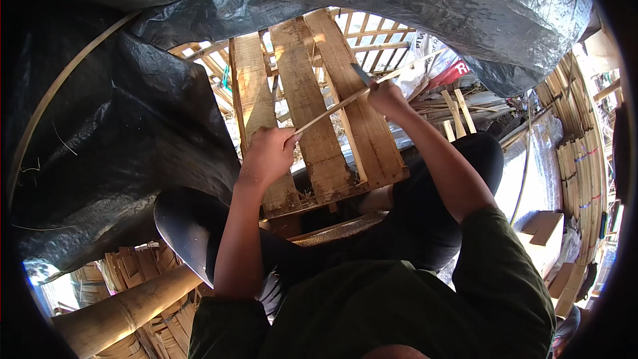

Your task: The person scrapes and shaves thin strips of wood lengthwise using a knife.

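The left hand (267, 153) grips the near end of a thin pale strip (332, 109), held slantwise above a slatted wooden bench (302, 80); the right hand (387, 98), closed around a knife (359, 72), is farther along the strip. Beyond is a white-and-red sack (449, 74); at right, a cardboard box (546, 228), the contents of both hidden

Rough wood is set off by wrinkled, glossy plastic.
The slatted surface (300, 83) at centre is formed of coarse, stained boards, crossed by a smoother, pale wood-like strip (332, 110); dull grey metal is shown by the knife (361, 74). Black sheeting (153, 126) at left is creased and shiny, the bamboo pole (126, 309) at lower left smoothly polished-looking, the shirt (372, 312) of matt cloth.
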Available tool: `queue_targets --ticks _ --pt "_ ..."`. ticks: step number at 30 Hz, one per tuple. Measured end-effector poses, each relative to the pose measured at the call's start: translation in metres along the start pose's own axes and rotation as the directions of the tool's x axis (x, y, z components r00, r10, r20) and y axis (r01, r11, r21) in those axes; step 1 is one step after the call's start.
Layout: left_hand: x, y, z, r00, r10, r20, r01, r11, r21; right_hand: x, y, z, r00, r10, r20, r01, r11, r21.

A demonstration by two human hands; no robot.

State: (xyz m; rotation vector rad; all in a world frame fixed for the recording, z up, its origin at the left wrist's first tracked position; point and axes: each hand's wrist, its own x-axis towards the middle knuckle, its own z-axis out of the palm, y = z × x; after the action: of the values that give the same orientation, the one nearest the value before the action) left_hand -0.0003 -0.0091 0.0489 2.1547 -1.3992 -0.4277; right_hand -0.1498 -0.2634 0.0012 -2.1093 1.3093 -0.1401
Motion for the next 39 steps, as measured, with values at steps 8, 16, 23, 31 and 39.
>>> queue_targets --ticks 8,16,23,31,39 --pt "0.005 -0.003 -0.003 1.0 -0.023 0.02 0.025 0.994 -0.11 0.013 0.011 0.005 0.995 -0.067 -0.075 0.062 0.996 -0.071" --pt "0.005 -0.004 -0.006 1.0 -0.009 0.004 0.009 0.992 -0.128 0.002 -0.008 -0.007 0.988 0.124 0.09 -0.128 0.991 0.04" --pt "0.013 -0.011 -0.01 0.98 -0.163 0.116 0.184 0.962 -0.202 -0.012 -0.011 0.036 0.989 -0.146 -0.001 0.146 0.986 -0.085" --pt "0.005 -0.006 -0.002 0.996 -0.082 0.026 0.082 0.997 0.0 -0.007 -0.014 0.014 0.993 -0.112 -0.042 0.107 0.988 -0.108" --pt "-0.002 -0.003 0.005 1.0 -0.021 -0.015 0.022 0.999 0.049 0.001 -0.019 0.001 0.995 -0.087 0.051 0.097 0.967 -0.235"
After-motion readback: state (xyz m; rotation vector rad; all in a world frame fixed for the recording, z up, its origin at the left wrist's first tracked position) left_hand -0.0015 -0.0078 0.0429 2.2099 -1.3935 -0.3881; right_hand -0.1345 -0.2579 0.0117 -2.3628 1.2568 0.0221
